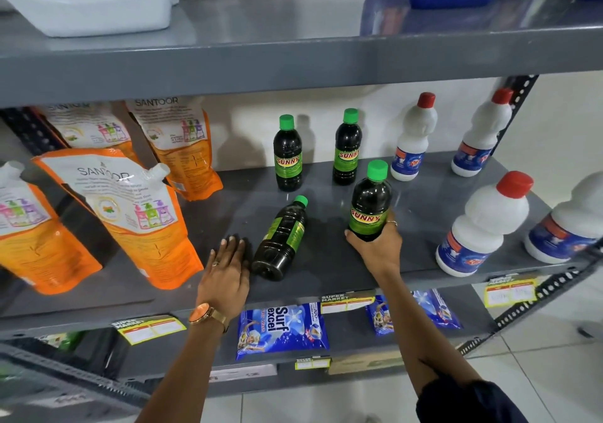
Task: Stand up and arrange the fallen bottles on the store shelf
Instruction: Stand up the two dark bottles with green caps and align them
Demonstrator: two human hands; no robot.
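Right hand (375, 246) wraps base of upright dark bottle (370, 202), green cap, dark liquid inside. Left hand (225, 274) flat, fingers spread, empty; fallen bottle (281, 239) lies just right of it on shelf (326, 259).

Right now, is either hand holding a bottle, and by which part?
The right hand grips an upright dark bottle around its base. The left hand holds nothing.
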